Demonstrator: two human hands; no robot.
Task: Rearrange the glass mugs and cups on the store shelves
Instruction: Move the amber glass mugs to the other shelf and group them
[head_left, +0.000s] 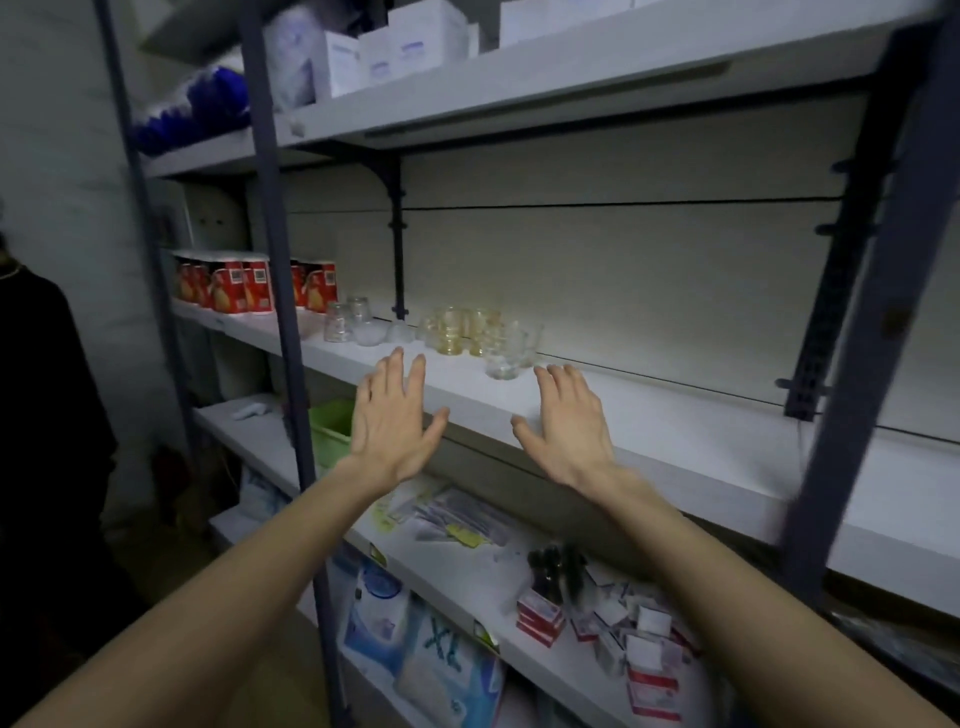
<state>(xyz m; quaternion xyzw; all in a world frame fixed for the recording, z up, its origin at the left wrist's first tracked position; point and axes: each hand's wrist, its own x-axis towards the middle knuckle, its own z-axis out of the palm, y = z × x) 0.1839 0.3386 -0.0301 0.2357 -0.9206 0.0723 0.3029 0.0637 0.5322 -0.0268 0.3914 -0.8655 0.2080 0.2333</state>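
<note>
Both hands are spread flat and hold nothing: the left hand and right hand hover palm-down over the front of the middle shelf. Just beyond the fingertips stand the clear glass mug and, behind it, the amber glass cups, crowded close together. Taking the nearest mug by its body seems wisest, lifting straight up to spare its neighbours. Leftward sit what look like upturned clear glasses, then red cartons; a shelf bracket rises behind.
</note>
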